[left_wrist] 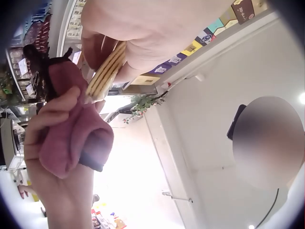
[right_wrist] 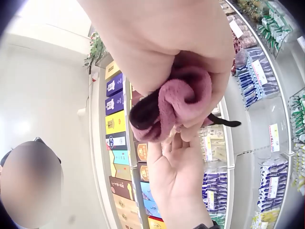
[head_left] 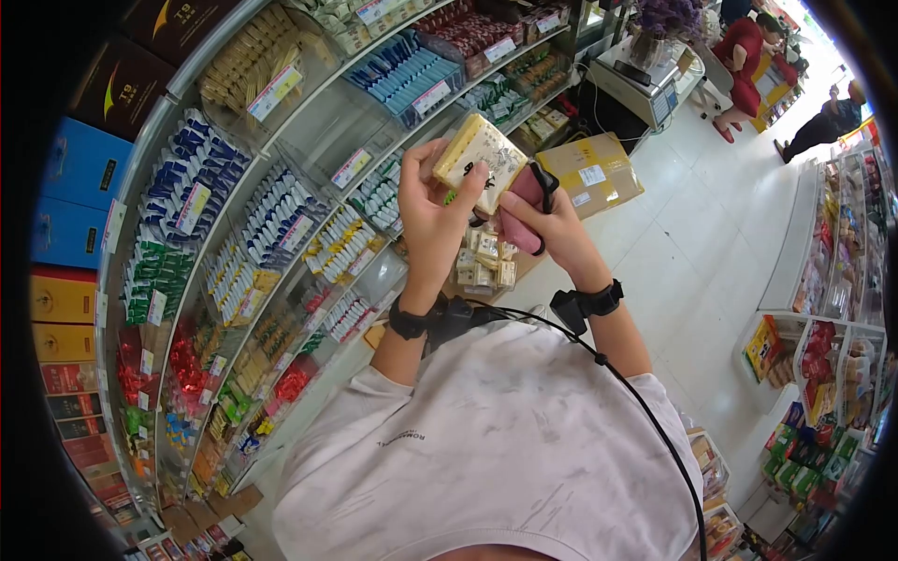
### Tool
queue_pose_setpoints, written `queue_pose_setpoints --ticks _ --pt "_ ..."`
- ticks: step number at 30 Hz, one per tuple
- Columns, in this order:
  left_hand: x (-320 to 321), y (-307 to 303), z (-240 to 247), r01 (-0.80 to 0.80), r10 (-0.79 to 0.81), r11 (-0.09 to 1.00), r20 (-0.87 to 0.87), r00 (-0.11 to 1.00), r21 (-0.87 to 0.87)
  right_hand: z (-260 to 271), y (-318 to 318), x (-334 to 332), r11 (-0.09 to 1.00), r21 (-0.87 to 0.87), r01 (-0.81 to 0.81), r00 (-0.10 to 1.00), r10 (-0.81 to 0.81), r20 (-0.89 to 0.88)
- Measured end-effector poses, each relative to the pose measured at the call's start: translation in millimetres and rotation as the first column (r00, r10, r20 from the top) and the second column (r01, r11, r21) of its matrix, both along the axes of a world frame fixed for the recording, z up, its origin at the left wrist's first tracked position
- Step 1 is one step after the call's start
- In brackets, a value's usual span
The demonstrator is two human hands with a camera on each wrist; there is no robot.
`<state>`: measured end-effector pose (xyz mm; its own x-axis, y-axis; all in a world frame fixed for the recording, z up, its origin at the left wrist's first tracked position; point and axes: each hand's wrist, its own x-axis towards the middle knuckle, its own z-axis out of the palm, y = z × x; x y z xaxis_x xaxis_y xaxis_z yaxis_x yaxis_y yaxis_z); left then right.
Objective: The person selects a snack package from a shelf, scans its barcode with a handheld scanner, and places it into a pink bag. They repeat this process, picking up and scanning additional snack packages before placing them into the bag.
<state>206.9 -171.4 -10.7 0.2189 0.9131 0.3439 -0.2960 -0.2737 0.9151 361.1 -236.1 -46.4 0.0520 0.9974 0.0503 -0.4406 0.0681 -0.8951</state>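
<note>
In the head view, my left hand [head_left: 432,201] grips a square, pale yellow wrapped packet [head_left: 482,164] with dark print, its thumb across the front. My right hand [head_left: 561,234] holds a bunched pink cloth [head_left: 519,224] with black straps, and its thumb lies by the packet's lower right corner. The left wrist view shows the packet's layered edge [left_wrist: 106,71] beside the pink cloth [left_wrist: 71,129]. In the right wrist view the folded cloth [right_wrist: 183,98] hides most of the fingers, and the packet cannot be seen.
Shelves of wrapped snacks [head_left: 271,210] with price tags curve along the left. Small packets [head_left: 486,260] are stacked below the hands. A cardboard box [head_left: 594,173] stands beyond them, near a scale [head_left: 636,84]. People [head_left: 739,70] are at the far right, with more shelves [head_left: 828,243] below.
</note>
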Motion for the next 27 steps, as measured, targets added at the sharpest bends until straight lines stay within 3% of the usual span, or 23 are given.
queue_pose_setpoints --ticks 2,5,11,14,17,21,25,27 --pt "-0.6 -1.2 0.2 -0.021 0.021 1.0 -0.008 1.0 0.01 0.8 -0.6 -1.6 0.997 0.043 0.065 0.997 -0.067 0.043" --pt "0.3 -2.5 2.4 -0.066 0.065 0.998 0.029 0.997 0.023 -2.0 0.8 -4.9 1.0 0.012 0.015 1.0 -0.015 -0.02" --pt "1.6 -3.1 2.9 -0.101 0.101 0.995 0.029 0.995 0.006 3.3 -4.5 -10.6 0.999 0.0 0.052 0.99 -0.052 0.134" --pt "0.1 -2.8 2.2 -0.112 0.113 0.993 -0.003 0.994 0.044 -15.0 -0.3 -5.4 0.991 0.107 0.078 0.935 -0.109 0.337" --pt "-1.6 -1.6 5.1 -0.1 0.101 0.994 -0.017 0.995 0.052 -20.5 -1.8 -2.1 0.992 0.087 0.092 0.919 -0.118 0.375" --pt "-7.8 1.4 11.3 -0.164 0.16 0.984 0.07 0.985 0.066 -22.6 3.7 11.7 0.94 -0.046 0.339 0.941 -0.338 0.015" --pt "-13.4 3.6 19.8 0.035 -0.034 0.999 -0.045 0.998 0.026 -7.0 0.9 18.2 0.975 -0.061 0.216 0.97 -0.221 -0.104" --pt "-10.5 2.5 18.7 0.1 -0.1 0.995 -0.095 0.99 0.003 -5.7 2.3 14.1 0.967 0.009 0.256 0.967 -0.256 -0.007"
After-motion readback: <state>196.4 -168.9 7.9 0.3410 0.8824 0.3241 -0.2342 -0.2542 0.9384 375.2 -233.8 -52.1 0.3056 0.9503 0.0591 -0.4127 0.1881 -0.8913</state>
